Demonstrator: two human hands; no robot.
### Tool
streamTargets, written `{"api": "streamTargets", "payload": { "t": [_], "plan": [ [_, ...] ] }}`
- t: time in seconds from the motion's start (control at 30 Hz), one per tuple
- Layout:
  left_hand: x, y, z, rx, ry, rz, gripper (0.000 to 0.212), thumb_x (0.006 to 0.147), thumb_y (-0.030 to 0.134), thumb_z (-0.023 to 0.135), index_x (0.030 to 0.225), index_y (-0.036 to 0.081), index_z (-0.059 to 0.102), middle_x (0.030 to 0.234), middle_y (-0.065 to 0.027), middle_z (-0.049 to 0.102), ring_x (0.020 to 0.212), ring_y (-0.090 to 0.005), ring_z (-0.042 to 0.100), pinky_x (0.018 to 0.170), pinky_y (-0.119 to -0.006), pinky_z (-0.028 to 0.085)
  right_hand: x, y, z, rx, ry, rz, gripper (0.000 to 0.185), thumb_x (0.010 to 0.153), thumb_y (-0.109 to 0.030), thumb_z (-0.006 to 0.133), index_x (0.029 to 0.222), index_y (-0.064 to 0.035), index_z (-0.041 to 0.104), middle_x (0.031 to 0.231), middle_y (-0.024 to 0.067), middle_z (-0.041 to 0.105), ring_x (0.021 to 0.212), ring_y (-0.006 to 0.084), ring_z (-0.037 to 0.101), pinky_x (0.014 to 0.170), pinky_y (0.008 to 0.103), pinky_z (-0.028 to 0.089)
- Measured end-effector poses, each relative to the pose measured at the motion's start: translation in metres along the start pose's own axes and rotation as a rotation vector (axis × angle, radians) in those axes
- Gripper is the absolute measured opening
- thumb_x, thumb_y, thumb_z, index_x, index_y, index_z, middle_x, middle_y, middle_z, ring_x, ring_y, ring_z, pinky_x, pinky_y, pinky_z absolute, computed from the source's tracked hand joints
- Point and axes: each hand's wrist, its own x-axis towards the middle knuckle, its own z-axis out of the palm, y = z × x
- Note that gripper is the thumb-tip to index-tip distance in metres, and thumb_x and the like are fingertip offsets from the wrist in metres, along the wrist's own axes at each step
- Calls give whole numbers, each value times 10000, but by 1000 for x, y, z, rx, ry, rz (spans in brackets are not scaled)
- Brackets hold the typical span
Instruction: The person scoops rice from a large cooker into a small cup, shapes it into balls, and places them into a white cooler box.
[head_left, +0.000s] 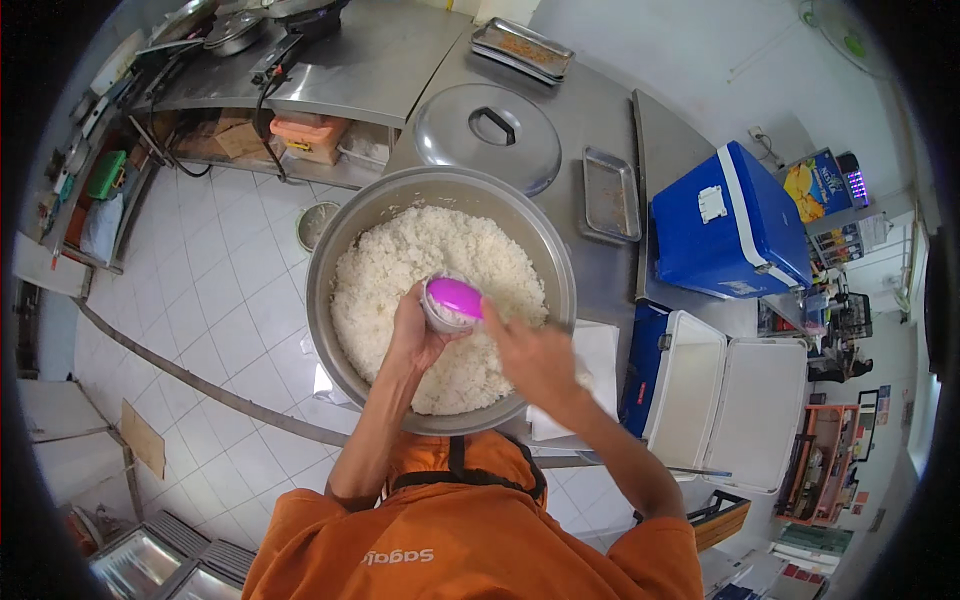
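A large round metal pot (320, 300) stands before me, filled with cooked white rice (390, 255). Over the rice my left hand (416, 330) holds a small whitish cup (442, 321) with rice in it. My right hand (529, 356), slightly blurred, grips the handle of a bright purple rice paddle (455, 297), whose head lies over the cup's mouth. Whether the paddle presses on the rice inside cannot be told. A white sheet (604, 345) lies just right of the pot, partly hidden by my right forearm.
Beyond the pot, a big round metal lid (442, 124) and stacked metal trays (521, 49) lie on the steel counter. Another tray (613, 199) is to the right, near a closed blue cooler (697, 217). An opened cooler (686, 375) stands nearer. A metal bowl (315, 225) is left of the pot.
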Motion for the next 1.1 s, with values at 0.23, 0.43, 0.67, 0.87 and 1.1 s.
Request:
{"api": "streamTargets", "payload": {
  "t": [0.23, 0.43, 0.67, 0.87, 1.1],
  "plan": [
    [20, 4, -13, 13, 76, 126, 513, 1078, 427, 247, 1337, 66, 504, 1215, -168, 640, 1063, -302, 665, 743, -449, 573, -13, 5, -14, 25, 125, 47, 585, 836, -68, 617, 1417, -124, 572, 762, 32, 631, 556, 216, 630, 531, 374, 507],
    [9, 12, -25, 185, 76, 114, 513, 1072, 473, 267, 1318, 114, 539, 1237, -117, 646, 1061, -279, 658, 800, -491, 542, -35, 35, -9, 66, 66, 137, 524, 856, -71, 600, 1379, -94, 572, 831, 122, 682, 712, 263, 684, 653, 406, 527],
    [10, -7, -18, 309, -23, 185, 384, 1067, 420, 329, 1259, 135, 499, 1103, -60, 642, 1039, -199, 656, 804, -454, 575, -1, 28, 3, 1014, -163, 419, 259, 1014, -146, 523, 1165, 1, 673, 901, 208, 714, 818, 388, 692, 762, 480, 533],
    [3, -15, -18, 266, -29, 119, 471, 1049, 429, 343, 1268, 95, 592, 1157, -85, 670, 1073, -225, 658, 839, -453, 560, 4, 41, -7, 637, -327, -13, 253, 1016, -196, 536, 1132, -63, 717, 776, 212, 659, 737, 367, 663, 704, 436, 529],
    [12, 25, -27, 169, -310, -82, 437, 1058, 384, 344, 1280, 94, 584, 1143, -129, 681, 976, -280, 701, 626, -438, 621, -17, 44, -24, 283, 300, 26, 392, 860, -101, 648, 1247, -136, 698, 854, 38, 644, 715, 230, 656, 618, 380, 490]
  ]
}}
